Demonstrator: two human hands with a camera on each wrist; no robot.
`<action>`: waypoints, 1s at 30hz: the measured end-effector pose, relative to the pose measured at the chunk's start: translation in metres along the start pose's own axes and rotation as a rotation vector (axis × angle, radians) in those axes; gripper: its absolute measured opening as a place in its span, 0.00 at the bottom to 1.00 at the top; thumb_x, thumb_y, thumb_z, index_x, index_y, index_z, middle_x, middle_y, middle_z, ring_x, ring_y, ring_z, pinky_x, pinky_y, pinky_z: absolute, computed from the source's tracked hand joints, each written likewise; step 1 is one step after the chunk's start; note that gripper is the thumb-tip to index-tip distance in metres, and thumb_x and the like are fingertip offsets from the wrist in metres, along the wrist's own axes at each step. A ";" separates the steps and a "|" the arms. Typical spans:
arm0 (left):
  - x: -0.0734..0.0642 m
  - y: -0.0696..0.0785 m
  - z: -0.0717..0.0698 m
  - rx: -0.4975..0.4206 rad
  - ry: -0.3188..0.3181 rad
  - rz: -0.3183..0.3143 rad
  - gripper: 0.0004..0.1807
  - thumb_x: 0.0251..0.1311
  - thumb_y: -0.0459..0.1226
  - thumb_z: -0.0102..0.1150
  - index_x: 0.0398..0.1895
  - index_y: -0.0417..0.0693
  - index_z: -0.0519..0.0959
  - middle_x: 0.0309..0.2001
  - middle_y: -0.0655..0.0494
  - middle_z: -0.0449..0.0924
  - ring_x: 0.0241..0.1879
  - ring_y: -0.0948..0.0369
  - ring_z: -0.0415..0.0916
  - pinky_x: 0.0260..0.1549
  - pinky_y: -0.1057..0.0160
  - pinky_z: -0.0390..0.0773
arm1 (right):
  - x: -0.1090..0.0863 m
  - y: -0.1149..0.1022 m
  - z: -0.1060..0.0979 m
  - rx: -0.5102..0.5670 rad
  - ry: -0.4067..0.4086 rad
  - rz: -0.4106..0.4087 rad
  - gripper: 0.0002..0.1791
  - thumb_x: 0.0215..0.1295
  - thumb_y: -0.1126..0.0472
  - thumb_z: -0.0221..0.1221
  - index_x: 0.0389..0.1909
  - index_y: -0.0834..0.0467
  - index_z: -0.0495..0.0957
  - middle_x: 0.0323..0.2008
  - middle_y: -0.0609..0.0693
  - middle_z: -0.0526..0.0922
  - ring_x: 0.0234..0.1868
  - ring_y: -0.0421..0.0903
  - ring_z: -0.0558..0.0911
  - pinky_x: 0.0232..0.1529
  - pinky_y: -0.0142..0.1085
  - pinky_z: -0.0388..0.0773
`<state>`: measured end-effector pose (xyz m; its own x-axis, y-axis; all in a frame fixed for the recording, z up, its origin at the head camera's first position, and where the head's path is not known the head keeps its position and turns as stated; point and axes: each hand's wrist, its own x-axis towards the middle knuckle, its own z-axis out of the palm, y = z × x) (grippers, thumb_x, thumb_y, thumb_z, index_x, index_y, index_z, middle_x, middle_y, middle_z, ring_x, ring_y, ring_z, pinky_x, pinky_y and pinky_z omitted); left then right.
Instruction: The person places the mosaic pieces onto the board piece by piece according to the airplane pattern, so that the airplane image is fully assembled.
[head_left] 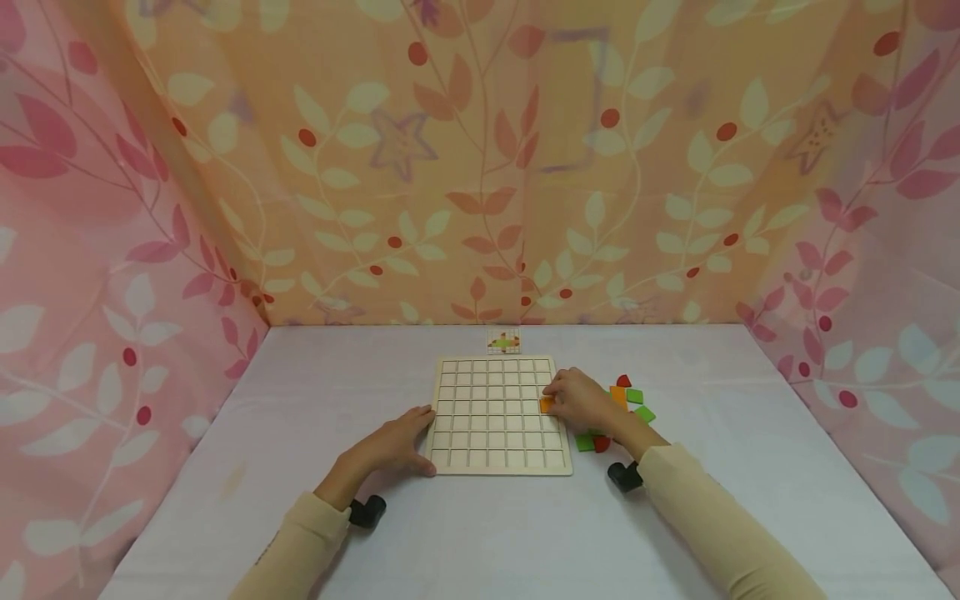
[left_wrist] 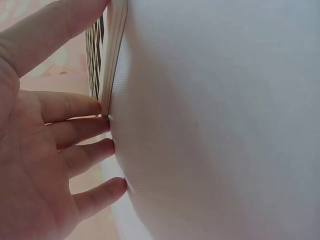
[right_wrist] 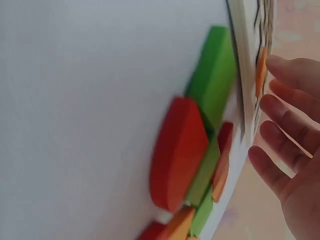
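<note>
A square wooden grid board (head_left: 497,421) lies flat on the table. My left hand (head_left: 390,443) rests at its left edge, fingers spread; in the left wrist view the fingertips (left_wrist: 95,107) touch the board's side (left_wrist: 116,55). Over the board's right edge is my right hand (head_left: 588,402), its fingertips at an orange square tile (head_left: 547,405) in the rightmost column. In the right wrist view the thumb touches that orange tile (right_wrist: 261,72), which looks flat on the board, and the other fingers are loosely extended.
Right of the board lie loose tiles: a green tile (head_left: 585,442), a red rounded tile (head_left: 602,443), an orange tile (head_left: 618,395) and several others, some partly hidden by the right hand. A small pattern card (head_left: 503,341) lies behind the board. Floral curtains (head_left: 480,167) surround the table.
</note>
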<state>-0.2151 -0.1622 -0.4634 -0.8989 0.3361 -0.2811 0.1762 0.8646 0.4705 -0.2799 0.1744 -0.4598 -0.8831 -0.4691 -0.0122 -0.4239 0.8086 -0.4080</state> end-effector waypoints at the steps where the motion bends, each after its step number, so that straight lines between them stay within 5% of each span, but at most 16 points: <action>1: 0.000 0.000 0.000 -0.001 0.000 0.002 0.54 0.43 0.44 0.78 0.73 0.39 0.60 0.76 0.44 0.54 0.76 0.45 0.50 0.70 0.41 0.57 | 0.000 0.002 -0.003 0.021 -0.002 0.020 0.15 0.60 0.58 0.65 0.47 0.59 0.85 0.42 0.49 0.82 0.43 0.46 0.73 0.47 0.40 0.76; 9: 0.001 -0.001 0.001 0.000 0.005 0.016 0.53 0.44 0.44 0.77 0.73 0.38 0.59 0.76 0.43 0.55 0.76 0.44 0.50 0.70 0.41 0.58 | -0.007 0.026 -0.031 0.111 0.041 0.091 0.16 0.63 0.59 0.63 0.50 0.62 0.83 0.43 0.53 0.82 0.46 0.50 0.76 0.50 0.46 0.79; 19: -0.003 -0.001 0.002 -0.009 -0.004 0.021 0.53 0.43 0.44 0.77 0.73 0.38 0.59 0.76 0.42 0.54 0.75 0.44 0.50 0.70 0.42 0.57 | -0.014 0.056 -0.046 0.074 0.038 0.144 0.16 0.63 0.61 0.63 0.50 0.64 0.82 0.46 0.59 0.82 0.49 0.56 0.77 0.56 0.52 0.77; 25: -0.002 0.000 0.000 -0.003 0.006 0.016 0.54 0.43 0.45 0.77 0.73 0.39 0.60 0.76 0.43 0.55 0.76 0.44 0.50 0.70 0.40 0.56 | -0.012 0.062 -0.044 0.105 0.007 0.176 0.16 0.64 0.62 0.61 0.51 0.64 0.82 0.47 0.59 0.82 0.50 0.56 0.77 0.58 0.52 0.76; 30: -0.002 -0.001 0.000 0.001 0.008 0.017 0.54 0.44 0.45 0.77 0.73 0.39 0.59 0.76 0.43 0.54 0.76 0.45 0.49 0.70 0.40 0.56 | -0.006 0.061 -0.037 0.102 -0.004 0.111 0.12 0.64 0.65 0.60 0.47 0.63 0.84 0.44 0.57 0.83 0.49 0.55 0.77 0.57 0.53 0.76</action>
<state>-0.2134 -0.1639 -0.4638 -0.8988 0.3482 -0.2664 0.1923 0.8592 0.4741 -0.3083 0.2401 -0.4509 -0.9226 -0.3800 -0.0658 -0.3007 0.8156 -0.4942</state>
